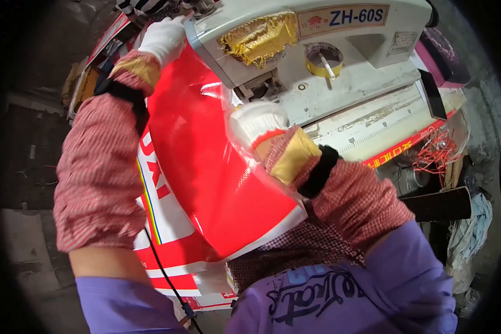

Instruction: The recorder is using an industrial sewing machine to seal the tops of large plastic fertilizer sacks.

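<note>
A glossy red and white woven sack (197,150) stretches from my lap up to the machine. My left hand (164,40), in a white glove, grips its far left end. My right hand (260,121), gloved too, is closed on the sack's right edge, close to the machine's working head; its fingertips are partly hidden. The grey sewing machine (350,55) stands at the far right, its lower mechanism (260,89) just beyond my right hand. More printed red and white sacks (164,200) lie underneath.
A roll of yellow tape (324,60) and a white stick rest on the machine. A dark phone (431,94) lies at its right end, above tangled red ties (437,150). A black cord (161,264) crosses the sacks at the lower left. Pale blue cloth (473,222) hangs at right.
</note>
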A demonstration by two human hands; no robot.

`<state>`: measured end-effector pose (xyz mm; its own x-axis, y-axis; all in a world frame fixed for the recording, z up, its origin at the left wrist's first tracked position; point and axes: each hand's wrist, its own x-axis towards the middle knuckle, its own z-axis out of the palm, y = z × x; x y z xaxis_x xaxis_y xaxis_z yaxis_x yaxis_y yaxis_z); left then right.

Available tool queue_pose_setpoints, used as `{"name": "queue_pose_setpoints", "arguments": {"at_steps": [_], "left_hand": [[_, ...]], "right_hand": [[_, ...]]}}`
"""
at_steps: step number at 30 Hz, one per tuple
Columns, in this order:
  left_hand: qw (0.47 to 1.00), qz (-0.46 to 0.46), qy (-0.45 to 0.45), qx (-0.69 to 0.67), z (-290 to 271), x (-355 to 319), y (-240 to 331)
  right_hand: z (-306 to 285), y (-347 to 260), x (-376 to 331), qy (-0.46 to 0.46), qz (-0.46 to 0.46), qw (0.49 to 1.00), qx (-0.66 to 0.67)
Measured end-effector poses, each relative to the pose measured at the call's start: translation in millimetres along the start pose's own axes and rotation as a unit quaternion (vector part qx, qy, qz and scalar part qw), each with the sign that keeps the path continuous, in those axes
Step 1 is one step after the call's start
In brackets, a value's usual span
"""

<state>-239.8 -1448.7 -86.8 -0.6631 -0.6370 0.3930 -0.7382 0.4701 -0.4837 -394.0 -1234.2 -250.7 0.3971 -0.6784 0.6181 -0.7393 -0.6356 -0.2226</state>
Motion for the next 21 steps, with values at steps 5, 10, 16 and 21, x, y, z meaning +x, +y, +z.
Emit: {"name": "queue_pose_setpoints", "arguments": {"at_steps": [5,10,16,21], "left_hand": [[0.932,0.239,-0.272,0.002,-112.0,-64.0,74.4],[0.871,0.388,-0.241,-0.180,-195.7,-68.8,173.5],[0.423,0.392,-0.777,-0.252,-208.5,-60.5,190.1],[0.522,0.064,-0.711,-0.467,-179.1,-52.7,142.6]], "right_hand": [[-5.1,33.0,51.8,-0.255,0.137,0.954,0.079],[-8.9,71.9,60.5,-0.314,-0.029,0.936,0.158],[1.9,65.0,64.4,-0.320,-0.103,0.939,0.080],[5.1,57.0,50.3,-0.242,-0.036,0.965,0.095]]}}
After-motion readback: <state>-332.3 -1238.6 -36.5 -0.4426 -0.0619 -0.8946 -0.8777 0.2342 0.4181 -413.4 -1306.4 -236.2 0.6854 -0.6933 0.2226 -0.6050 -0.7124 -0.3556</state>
